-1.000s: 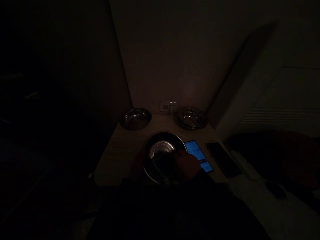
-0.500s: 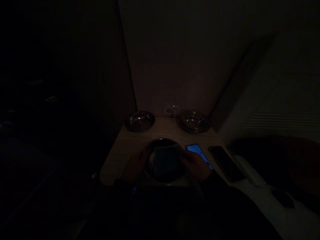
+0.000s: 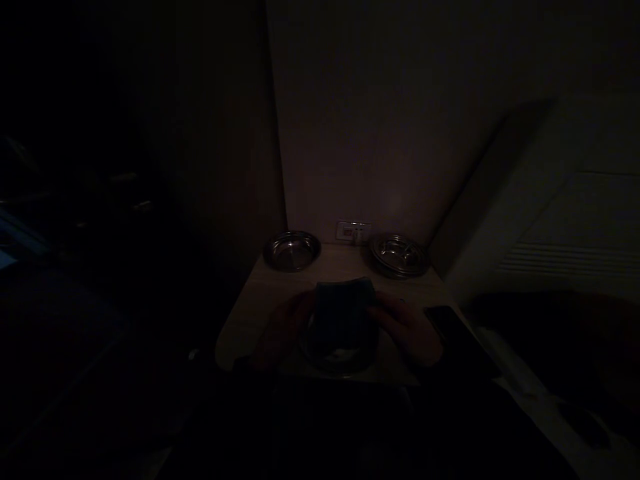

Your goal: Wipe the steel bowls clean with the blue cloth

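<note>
The light is very dim. A dark blue-green cloth (image 3: 344, 310) is raised upright in front of me, square in outline. The fingers of my left hand (image 3: 283, 328) close on its left edge, and those of my right hand (image 3: 407, 327) pinch its right edge. Directly below and behind the cloth sits a round metal dish (image 3: 340, 370), largely covered by it. Something pale shows inside the dish under the cloth's lower edge, too dark to name.
On the small wooden table (image 3: 245, 313) a shiny metal dish (image 3: 292, 252) stands back left, and stacked metal dishes (image 3: 399, 255) back right. Behind them is a wall socket (image 3: 353, 231). A dark phone (image 3: 463, 341) lies to the right, and the tabletop ends at my left.
The cloth has risen out of the dish and now stands upright between my hands. My left hand has moved from the dish's side to the cloth. The lit phone screen no longer shows.
</note>
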`<state>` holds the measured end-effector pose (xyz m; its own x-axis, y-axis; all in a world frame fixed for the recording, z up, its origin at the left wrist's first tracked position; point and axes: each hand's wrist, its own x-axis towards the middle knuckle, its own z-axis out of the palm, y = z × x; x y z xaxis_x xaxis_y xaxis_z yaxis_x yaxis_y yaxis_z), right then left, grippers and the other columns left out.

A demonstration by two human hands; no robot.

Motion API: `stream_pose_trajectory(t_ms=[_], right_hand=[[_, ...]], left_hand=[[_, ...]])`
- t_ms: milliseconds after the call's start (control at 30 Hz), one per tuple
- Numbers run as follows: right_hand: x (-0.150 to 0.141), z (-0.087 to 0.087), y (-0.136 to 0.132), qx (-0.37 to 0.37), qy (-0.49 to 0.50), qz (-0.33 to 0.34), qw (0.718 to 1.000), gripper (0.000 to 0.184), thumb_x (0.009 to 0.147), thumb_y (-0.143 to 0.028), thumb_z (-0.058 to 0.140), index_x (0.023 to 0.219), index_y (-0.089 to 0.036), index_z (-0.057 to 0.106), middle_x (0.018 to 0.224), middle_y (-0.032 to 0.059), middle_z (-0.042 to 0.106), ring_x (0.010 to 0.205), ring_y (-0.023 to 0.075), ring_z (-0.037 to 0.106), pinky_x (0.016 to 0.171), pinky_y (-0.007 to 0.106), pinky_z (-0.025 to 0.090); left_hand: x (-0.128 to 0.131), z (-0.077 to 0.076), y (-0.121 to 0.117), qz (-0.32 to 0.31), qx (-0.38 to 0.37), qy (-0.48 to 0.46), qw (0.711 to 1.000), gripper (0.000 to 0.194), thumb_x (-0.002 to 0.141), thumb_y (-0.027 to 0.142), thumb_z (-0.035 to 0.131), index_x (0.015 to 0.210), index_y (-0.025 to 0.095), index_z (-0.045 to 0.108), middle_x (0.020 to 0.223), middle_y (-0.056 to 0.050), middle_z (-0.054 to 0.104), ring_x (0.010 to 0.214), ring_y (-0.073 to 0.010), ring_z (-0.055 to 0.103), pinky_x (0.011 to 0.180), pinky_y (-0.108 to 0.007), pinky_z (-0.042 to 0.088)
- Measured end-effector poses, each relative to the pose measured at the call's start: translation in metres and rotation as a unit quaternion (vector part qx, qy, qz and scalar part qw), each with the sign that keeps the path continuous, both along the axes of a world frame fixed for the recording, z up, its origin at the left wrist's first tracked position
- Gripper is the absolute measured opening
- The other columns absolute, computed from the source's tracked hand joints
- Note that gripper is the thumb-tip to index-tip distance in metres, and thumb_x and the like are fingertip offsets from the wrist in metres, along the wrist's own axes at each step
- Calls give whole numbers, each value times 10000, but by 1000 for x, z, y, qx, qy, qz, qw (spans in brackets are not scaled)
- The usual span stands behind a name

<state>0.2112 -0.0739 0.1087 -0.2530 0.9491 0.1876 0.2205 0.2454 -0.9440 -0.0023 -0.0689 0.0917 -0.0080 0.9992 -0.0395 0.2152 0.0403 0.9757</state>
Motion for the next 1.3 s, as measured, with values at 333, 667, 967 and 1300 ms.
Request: stream_pose_trajectory(t_ms=[333,667,967,1300], right_hand=[[-9,4,-4,-64,38,-41,996,265,779,-433,565,838,-185,636,744,7,654,706,177,620,608,276,497],[-14,-4,-9,-83,91,-99,987,752,723,-370,650,1392,-171,371,512,-91,516,467,113,489,444,212,383],[-8,-15,-9,-12,-23,-37,999,605,700,-307,658,1289,-233,544,1240,69,609,1108,262,579,934,401,470],[-7,0,-10,36,-82,-25,996,180,693,-348,652,796,-210,699,1004,68,654,985,253,601,893,388,461]], left_hand=[[4,9,-14,48,-42,-143,988,432,721,444,629,1013,129,672,1080,-119,698,981,-262,654,781,-320,519],[9,16,-22,56,-59,-86,993,515,805,475,552,1229,181,550,1167,-101,659,993,-224,651,740,-272,524],[-1,6,-25,-82,4,3,997,665,641,333,705,1267,170,546,1312,-123,550,1169,-288,538,970,-411,445],[-10,9,-20,-85,22,70,994,353,646,389,689,932,186,731,1153,-92,628,1045,-272,595,917,-387,473]])
